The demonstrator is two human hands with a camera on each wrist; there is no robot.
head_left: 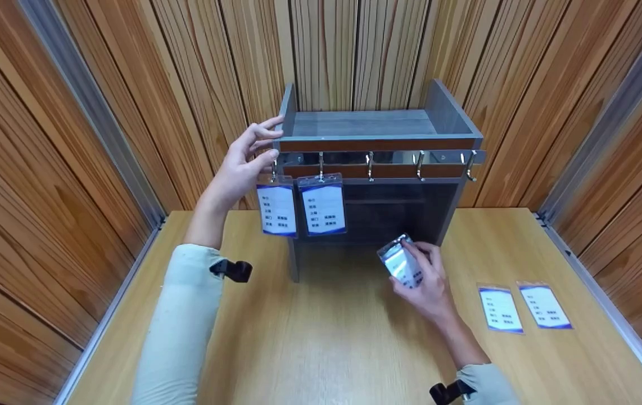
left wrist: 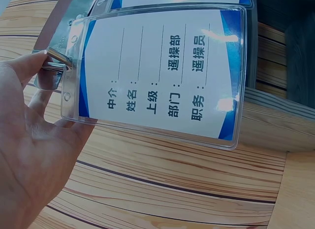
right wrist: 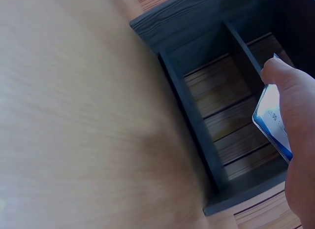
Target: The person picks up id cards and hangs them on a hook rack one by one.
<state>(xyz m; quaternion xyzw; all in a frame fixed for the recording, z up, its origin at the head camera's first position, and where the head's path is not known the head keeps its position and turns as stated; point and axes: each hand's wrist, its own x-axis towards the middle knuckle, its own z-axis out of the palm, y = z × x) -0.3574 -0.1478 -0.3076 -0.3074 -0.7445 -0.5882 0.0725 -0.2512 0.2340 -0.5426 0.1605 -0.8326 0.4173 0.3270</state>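
My left hand (head_left: pixel 244 160) rests against the left end of a grey shelf rack (head_left: pixel 363 124), its fingers on the side panel and the thumb beside the end hook. Just below that hand, a clear badge holder (head_left: pixel 277 209) with a white and blue card hangs from the leftmost hook (left wrist: pixel 58 61). A second badge holder (head_left: pixel 322 205) hangs on the hook beside it. My right hand (head_left: pixel 426 284) pinches another badge holder (head_left: pixel 401 263), tilted, in front of the rack's lower part. In the right wrist view, the thumb partly covers this badge holder (right wrist: pixel 271 118).
Two more badge holders (head_left: pixel 501 309) (head_left: pixel 545 305) lie flat on the wooden table (head_left: pixel 321 354) at the right. The metal rail has several hooks; those from the middle (head_left: pixel 370 166) rightward carry nothing. Wood-panelled walls (head_left: pixel 73 140) enclose the table.
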